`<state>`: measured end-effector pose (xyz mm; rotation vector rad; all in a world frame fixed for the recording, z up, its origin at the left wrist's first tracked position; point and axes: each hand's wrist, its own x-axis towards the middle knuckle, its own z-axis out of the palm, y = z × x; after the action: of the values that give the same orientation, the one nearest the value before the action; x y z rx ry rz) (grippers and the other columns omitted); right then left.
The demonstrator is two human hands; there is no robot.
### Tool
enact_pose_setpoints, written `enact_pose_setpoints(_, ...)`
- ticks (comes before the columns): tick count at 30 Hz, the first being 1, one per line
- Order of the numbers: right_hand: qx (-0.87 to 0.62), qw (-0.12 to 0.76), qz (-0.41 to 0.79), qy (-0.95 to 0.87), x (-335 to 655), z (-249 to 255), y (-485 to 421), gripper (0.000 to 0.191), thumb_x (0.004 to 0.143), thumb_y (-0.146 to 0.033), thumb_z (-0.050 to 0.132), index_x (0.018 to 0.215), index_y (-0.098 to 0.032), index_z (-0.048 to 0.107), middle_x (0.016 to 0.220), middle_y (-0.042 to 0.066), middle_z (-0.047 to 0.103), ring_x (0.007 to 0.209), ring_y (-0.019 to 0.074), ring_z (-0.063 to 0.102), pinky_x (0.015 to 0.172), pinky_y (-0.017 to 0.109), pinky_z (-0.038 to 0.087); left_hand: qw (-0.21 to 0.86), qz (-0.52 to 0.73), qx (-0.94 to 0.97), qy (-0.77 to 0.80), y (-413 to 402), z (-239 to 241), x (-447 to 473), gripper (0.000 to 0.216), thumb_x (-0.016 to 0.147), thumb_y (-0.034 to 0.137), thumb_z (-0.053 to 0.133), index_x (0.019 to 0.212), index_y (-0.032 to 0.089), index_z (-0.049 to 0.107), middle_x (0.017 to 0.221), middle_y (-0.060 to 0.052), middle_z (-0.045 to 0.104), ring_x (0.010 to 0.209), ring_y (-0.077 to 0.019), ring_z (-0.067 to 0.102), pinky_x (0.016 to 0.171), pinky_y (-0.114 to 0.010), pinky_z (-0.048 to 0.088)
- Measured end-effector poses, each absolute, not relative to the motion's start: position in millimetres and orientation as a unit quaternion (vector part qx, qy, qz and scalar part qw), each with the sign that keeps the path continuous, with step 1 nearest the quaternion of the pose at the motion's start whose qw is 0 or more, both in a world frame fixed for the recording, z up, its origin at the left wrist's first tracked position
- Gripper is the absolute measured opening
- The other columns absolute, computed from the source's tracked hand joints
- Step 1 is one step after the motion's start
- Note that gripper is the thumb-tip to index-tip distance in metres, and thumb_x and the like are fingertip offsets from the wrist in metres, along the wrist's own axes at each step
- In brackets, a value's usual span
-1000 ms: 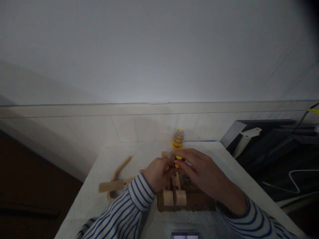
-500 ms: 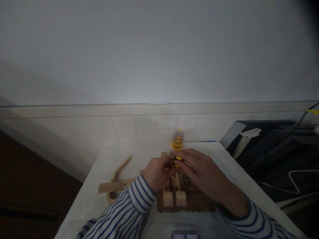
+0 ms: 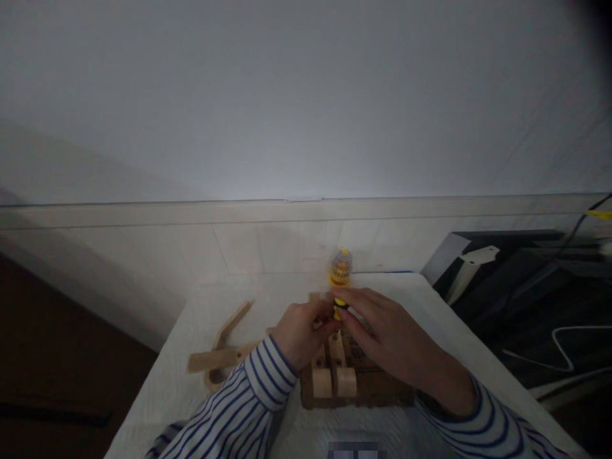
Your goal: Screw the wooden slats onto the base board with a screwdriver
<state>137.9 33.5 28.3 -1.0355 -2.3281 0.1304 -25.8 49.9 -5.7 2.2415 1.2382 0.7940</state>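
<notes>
Right hand (image 3: 382, 325) pinching yellow-black handle (image 3: 340, 307) over brown board (image 3: 385, 387); left hand (image 3: 301, 335) there too, hold hidden, cannot tell; paired wooden parts (image 3: 345, 382) laid on board, fastening unconfirmed; loose wooden pieces (image 3: 215, 359) left of board, seemingly pending.

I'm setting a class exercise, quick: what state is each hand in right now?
Left hand: closed; anything held is hidden.
Right hand: closed, holding a yellow-and-black handle.

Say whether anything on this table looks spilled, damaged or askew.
Nothing looks spilled or broken. Only the wooden pieces at left lie askew, crossing at angles, while two strips on the brown base run side by side. I cannot judge what the left hand and right hand cover.
</notes>
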Motion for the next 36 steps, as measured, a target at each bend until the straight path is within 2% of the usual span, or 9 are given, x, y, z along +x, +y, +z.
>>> enact_pose_setpoints(7, -0.393, 0.282, 0.044, -0.874, 139.3, 27.4, 32.5, 0.029, 0.087, -0.02, 0.039, 0.113, -0.019, 0.05, 0.109, 0.007, 0.059, 0.1, 0.0176, 0.053, 0.086, 0.04, 0.044, 0.25, 0.269, 0.819, 0.441, 49.9, -2.4, -25.9, 0.016, 0.079, 0.024, 0.053, 0.089, 0.017, 0.062, 0.072, -0.001, 0.065, 0.065, -0.0136, 0.058, 0.061, -0.021, 0.043)
enact_pose_setpoints(30, -0.388, 0.286, 0.027, -0.875, 136.9, 26.0, 32.2, 0.025, 0.087, -0.022, 0.042, 0.111, -0.021, 0.049, 0.104, 0.005, 0.059, 0.097, 0.0176, 0.052, 0.084, 0.038, 0.044, 0.239, 0.247, 0.849, 0.402, 49.6, 3.1, -28.3, 0.017, 0.084, 0.022, 0.046, 0.093, 0.017, 0.06, 0.077, -0.002, 0.066, 0.069, -0.0146, 0.06, 0.063, -0.022, 0.043)
enact_pose_setpoints(36, -0.388, 0.283, 0.024, -0.877, 136.9, 26.0, 32.5, 0.025, 0.087, -0.022, 0.041, 0.111, -0.02, 0.049, 0.104, 0.006, 0.059, 0.097, 0.0184, 0.052, 0.085, 0.039, 0.044, 0.234, 0.246, 0.845, 0.414, 50.1, 4.4, -28.2, 0.016, 0.08, 0.023, 0.051, 0.092, 0.018, 0.061, 0.079, -0.003, 0.067, 0.07, -0.0152, 0.061, 0.065, -0.023, 0.045)
